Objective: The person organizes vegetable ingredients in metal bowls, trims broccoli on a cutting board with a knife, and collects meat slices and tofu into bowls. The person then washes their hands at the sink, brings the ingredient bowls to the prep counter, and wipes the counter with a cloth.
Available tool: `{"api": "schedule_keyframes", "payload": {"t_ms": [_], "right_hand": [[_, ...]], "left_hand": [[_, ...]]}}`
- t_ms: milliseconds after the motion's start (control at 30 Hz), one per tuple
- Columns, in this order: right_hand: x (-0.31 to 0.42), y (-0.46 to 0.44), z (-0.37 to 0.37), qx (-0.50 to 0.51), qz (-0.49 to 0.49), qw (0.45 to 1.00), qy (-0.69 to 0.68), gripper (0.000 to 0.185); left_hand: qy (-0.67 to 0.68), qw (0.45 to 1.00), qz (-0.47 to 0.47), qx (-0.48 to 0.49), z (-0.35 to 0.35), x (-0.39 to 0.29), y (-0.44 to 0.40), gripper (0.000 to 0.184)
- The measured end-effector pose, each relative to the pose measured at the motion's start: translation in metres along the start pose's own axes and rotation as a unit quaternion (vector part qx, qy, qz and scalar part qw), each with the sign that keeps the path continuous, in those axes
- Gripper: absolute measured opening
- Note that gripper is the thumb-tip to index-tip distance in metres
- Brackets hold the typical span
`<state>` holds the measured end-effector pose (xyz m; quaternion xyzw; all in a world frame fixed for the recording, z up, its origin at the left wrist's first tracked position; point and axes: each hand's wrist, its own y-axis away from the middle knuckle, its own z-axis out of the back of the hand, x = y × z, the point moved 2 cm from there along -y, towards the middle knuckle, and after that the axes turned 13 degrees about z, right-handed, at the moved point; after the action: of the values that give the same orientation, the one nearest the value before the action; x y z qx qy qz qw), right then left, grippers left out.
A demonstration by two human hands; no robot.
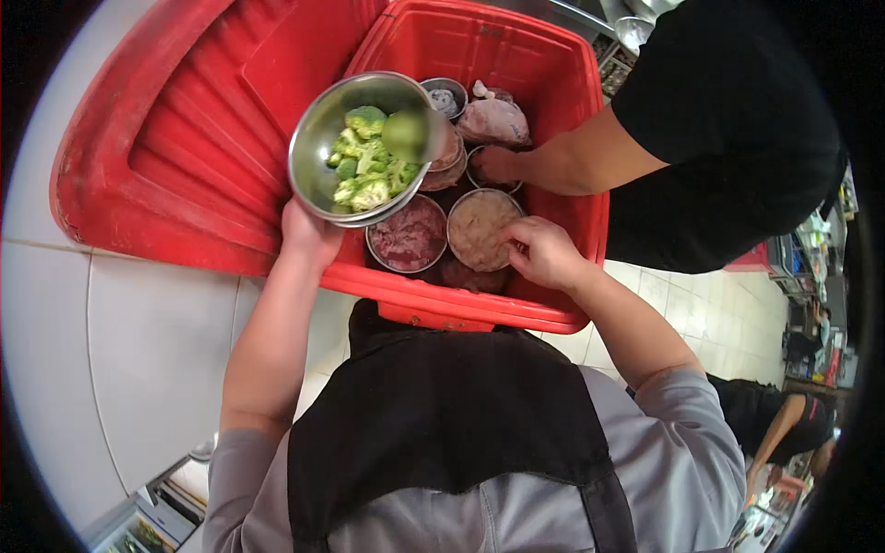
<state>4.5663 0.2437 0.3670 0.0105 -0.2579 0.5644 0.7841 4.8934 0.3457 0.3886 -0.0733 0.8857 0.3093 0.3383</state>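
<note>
My left hand holds a steel bowl over the left side of a red bin. In the bowl lie broccoli pieces and a round green item. My right hand has its fingers pinched together at the right rim of a round container of pale meat inside the bin. Whether the fingers grip the rim or the meat is hard to tell. Just left of it stands a container of dark red meat.
A co-worker's hand reaches into the bin from the right, at another small container. A large piece of meat lies at the back. The bin's red lid stands open on the left. Another person is at far right.
</note>
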Motion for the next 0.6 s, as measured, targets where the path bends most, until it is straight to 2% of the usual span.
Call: {"api": "schedule_keyframes", "payload": {"t_ms": [67,133,267,367,467,533,600], "right_hand": [[0.002,-0.001,-0.013,-0.028,-0.017,0.999,0.017,0.017],[0.006,-0.010,-0.017,0.000,-0.063,0.998,0.002,0.018],[0.005,-0.038,-0.036,0.071,-0.098,0.993,-0.004,0.021],[-0.018,-0.073,-0.057,0.144,-0.047,0.987,0.050,0.023],[-0.051,-0.114,-0.096,0.195,-0.124,0.971,0.059,0.025],[-0.085,-0.137,-0.130,0.190,-0.158,0.967,0.068,0.026],[-0.106,-0.157,-0.142,0.164,-0.176,0.967,0.079,0.027]], "left_hand": [[0.009,0.996,-0.001,0.084,0.013,0.003,-0.022,0.046],[0.035,0.993,0.000,0.116,0.011,0.003,-0.038,0.046],[0.046,0.993,0.010,0.109,0.011,0.007,-0.044,0.048],[0.062,0.992,0.036,0.108,0.003,0.002,-0.040,0.050],[0.020,0.994,0.039,0.095,0.014,0.000,-0.055,0.051],[0.018,0.994,0.056,0.093,0.010,-0.002,-0.052,0.052],[0.049,0.988,0.046,0.136,0.021,0.004,-0.062,0.054]]}}
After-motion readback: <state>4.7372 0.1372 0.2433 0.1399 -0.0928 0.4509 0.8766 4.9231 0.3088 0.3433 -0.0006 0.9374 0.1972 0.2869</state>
